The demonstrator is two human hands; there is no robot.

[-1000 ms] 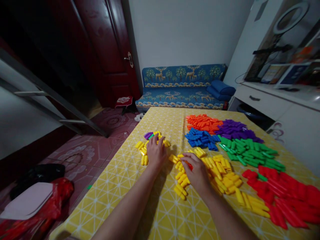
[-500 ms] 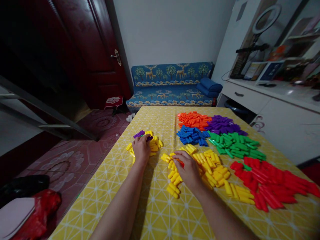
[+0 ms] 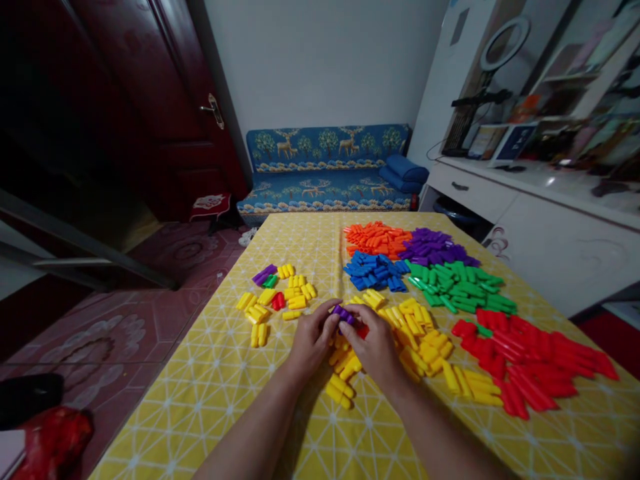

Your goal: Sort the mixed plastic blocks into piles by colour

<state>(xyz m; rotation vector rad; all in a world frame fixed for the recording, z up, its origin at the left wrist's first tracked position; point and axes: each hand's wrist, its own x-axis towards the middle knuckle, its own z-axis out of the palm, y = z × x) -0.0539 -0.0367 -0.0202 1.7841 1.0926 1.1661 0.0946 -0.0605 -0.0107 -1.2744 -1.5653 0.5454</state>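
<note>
Both hands meet over the near middle of the table around a small purple plastic tube piece. My left hand pinches it between thumb and fingers from the left. From the right, the thumb and fingers of my right hand close on the same piece. A red piece shows beneath my right fingers; whether it is held or lying there I cannot tell. Under and beside the hands spreads a pile of yellow tube pieces, partly hidden by them.
To the left lie scattered yellow pieces with a few purple, green and red ones. Sorted piles of orange, purple, blue, green and red pieces cover the right side. Beyond the table stands a blue sofa.
My left hand has come right from the scattered group on the left, bringing a purple piece to my right hand. The scattered group is now uncovered. The view has turned slightly right.
</note>
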